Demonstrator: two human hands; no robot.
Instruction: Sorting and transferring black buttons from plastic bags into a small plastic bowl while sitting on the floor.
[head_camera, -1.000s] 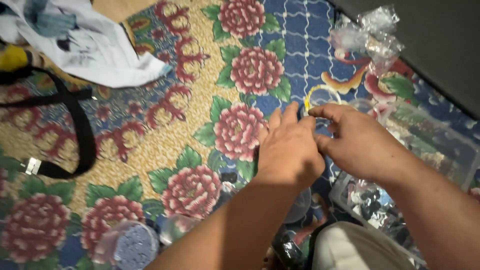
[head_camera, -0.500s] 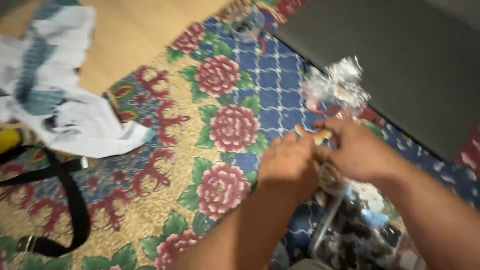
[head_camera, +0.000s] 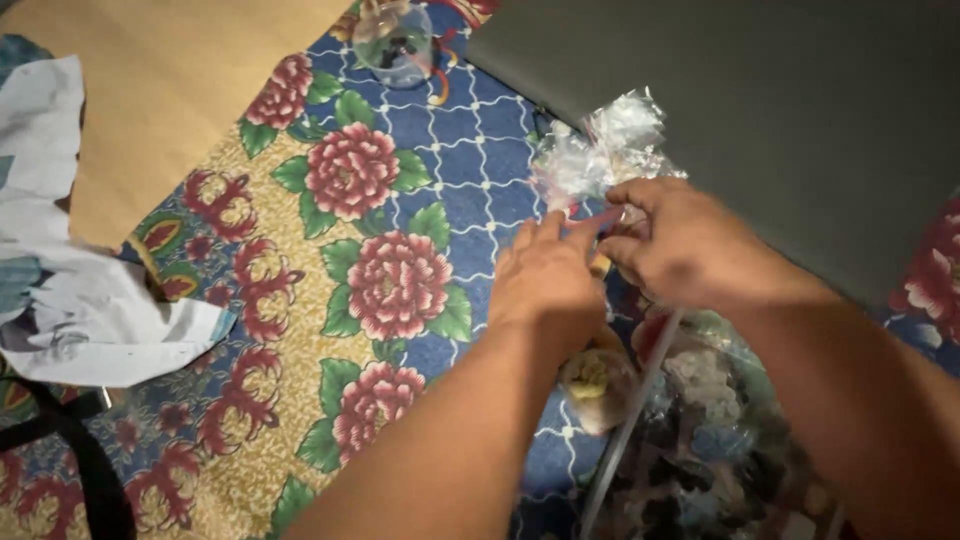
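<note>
My left hand (head_camera: 545, 275) and my right hand (head_camera: 685, 245) meet fingertip to fingertip over a floral mat (head_camera: 390, 280). Between the fingers of both hands is a small clear plastic bag (head_camera: 600, 150), crinkled, with its bunched top sticking up toward the far side. A thin pale band or strip shows at the fingertips, blurred. Below my right forearm lies a larger clear bag of mixed small items (head_camera: 700, 440). A small yellowish bundle (head_camera: 597, 378) sits on the mat just under my left wrist.
A dark grey mat or board (head_camera: 780, 100) covers the far right. Another clear plastic bag (head_camera: 395, 40) lies at the mat's far edge. White patterned cloth (head_camera: 90, 310) and a black strap (head_camera: 80, 460) lie at the left, beside bare wood floor (head_camera: 170, 90).
The view has swung toward the far right. My hands have moved from the mat's middle up to the clear bag near the grey board and now pinch it.
</note>
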